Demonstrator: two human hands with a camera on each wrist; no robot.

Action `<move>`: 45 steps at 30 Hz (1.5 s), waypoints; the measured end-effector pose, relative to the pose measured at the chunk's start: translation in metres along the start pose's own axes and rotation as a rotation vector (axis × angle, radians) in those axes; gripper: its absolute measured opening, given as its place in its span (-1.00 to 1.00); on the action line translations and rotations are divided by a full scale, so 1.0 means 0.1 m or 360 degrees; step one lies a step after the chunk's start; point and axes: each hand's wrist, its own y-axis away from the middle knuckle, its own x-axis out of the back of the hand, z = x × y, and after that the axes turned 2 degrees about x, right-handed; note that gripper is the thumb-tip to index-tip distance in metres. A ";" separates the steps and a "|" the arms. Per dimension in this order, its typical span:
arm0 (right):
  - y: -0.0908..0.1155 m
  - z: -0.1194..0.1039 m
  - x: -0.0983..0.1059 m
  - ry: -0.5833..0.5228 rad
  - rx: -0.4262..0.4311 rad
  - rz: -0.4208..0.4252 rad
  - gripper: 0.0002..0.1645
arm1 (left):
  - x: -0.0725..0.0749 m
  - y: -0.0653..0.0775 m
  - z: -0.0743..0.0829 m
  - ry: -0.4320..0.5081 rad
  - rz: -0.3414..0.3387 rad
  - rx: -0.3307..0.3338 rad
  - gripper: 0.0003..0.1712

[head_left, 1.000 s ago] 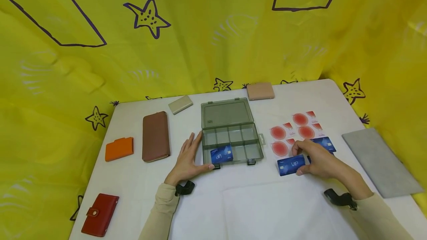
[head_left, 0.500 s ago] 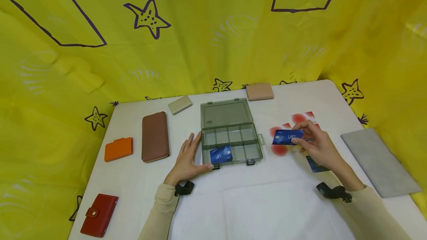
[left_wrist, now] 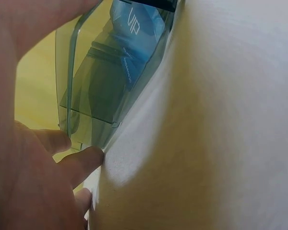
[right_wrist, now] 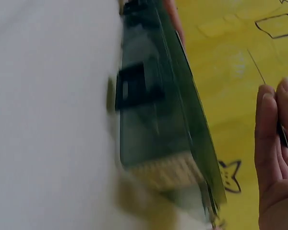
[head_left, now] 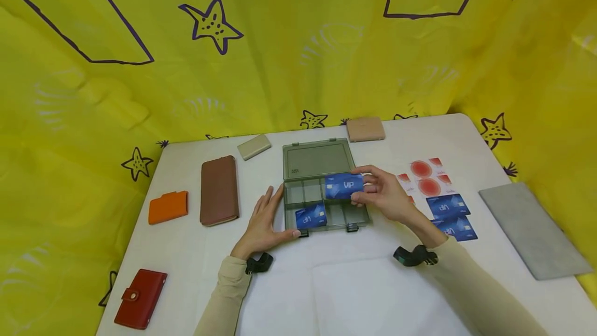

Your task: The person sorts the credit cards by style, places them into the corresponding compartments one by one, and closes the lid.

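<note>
A smoky grey-green plastic compartment box (head_left: 305, 192) lies with its lid (head_left: 319, 159) swung back. My left hand (head_left: 262, 229) rests against its left side, fingers spread and thumb at the front edge; the left wrist view has fingertips right at the box wall (left_wrist: 89, 112). Over the back right compartments, my right hand (head_left: 387, 193) pinches a blue VIP card (head_left: 342, 186) between thumb and fingers. Seen edge-on in the right wrist view, that card (right_wrist: 256, 67) stands above the box. Another blue VIP card (head_left: 311, 217) lies in the front left compartment.
Right of the box lie two blue VIP cards (head_left: 448, 205) and several red-and-white cards (head_left: 429, 186), partly behind my right hand. A grey flat mat (head_left: 534, 229) is at the right edge. Brown (head_left: 219, 191), orange (head_left: 168, 207) and red (head_left: 141, 298) wallets lie left, a tan wallet (head_left: 365, 129) behind.
My right hand has lifted a blue VIP card from the pile at right and carried it left over the box. The left hand has stayed at the box's left side.
</note>
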 end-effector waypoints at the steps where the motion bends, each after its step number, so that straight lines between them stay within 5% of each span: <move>1: -0.03 0.01 -0.05 -0.0014 -0.0008 -0.0049 -0.29 | 0.00 0.00 0.00 0.0001 -0.0002 0.0001 0.43; 7: -0.17 0.06 -0.31 0.0166 0.0073 -0.0269 -0.16 | 0.01 -0.02 0.02 -0.0011 -0.0015 0.0038 0.44; 13: -0.24 0.09 -0.49 0.0741 0.0270 -0.0280 -0.15 | 0.02 -0.01 0.04 0.0017 -0.0012 0.0068 0.44; 21: -0.26 0.02 -0.59 0.1022 0.0311 -0.0388 -0.22 | 0.04 -0.01 0.03 -0.0006 -0.0014 0.0052 0.44; 28: -0.24 0.00 -0.58 0.1028 0.0313 -0.0489 -0.16 | 0.03 -0.01 0.03 0.0014 -0.0015 0.0052 0.44; 34: -0.21 0.05 -0.53 0.0873 0.0335 -0.0448 -0.45 | 0.02 0.00 0.03 0.0014 -0.0005 0.0037 0.44; 39: -0.22 0.03 -0.55 0.0992 0.0292 -0.0474 -0.67 | 0.03 -0.01 0.05 0.0021 -0.0010 0.0048 0.43; 45: -0.20 0.00 -0.49 0.0961 0.0327 -0.0497 -0.69 | 0.02 -0.01 0.03 0.0029 -0.0009 0.0028 0.42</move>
